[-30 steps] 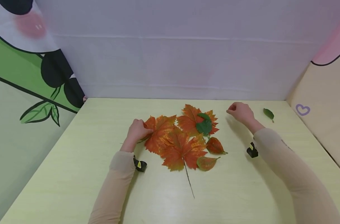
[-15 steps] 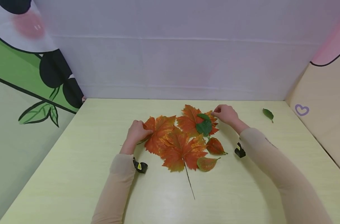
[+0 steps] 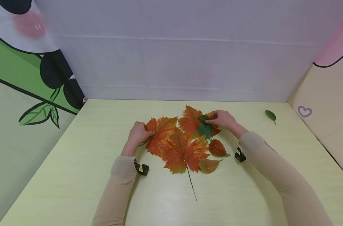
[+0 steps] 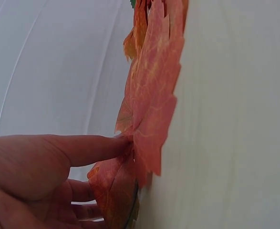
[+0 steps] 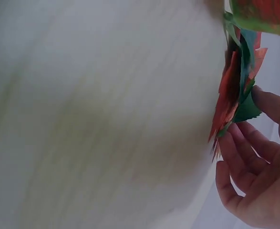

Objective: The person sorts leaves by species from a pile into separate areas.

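The head view looks forward and down from above the near side of the table, well back from the work, facing the far backdrop. The left wrist view sits close beside the left hand, low over the table and turned sideways, facing far; both views share that hand and the left orange leaf. The right wrist view, also low, near and sideways, shares the right hand and green leaf with the head view.
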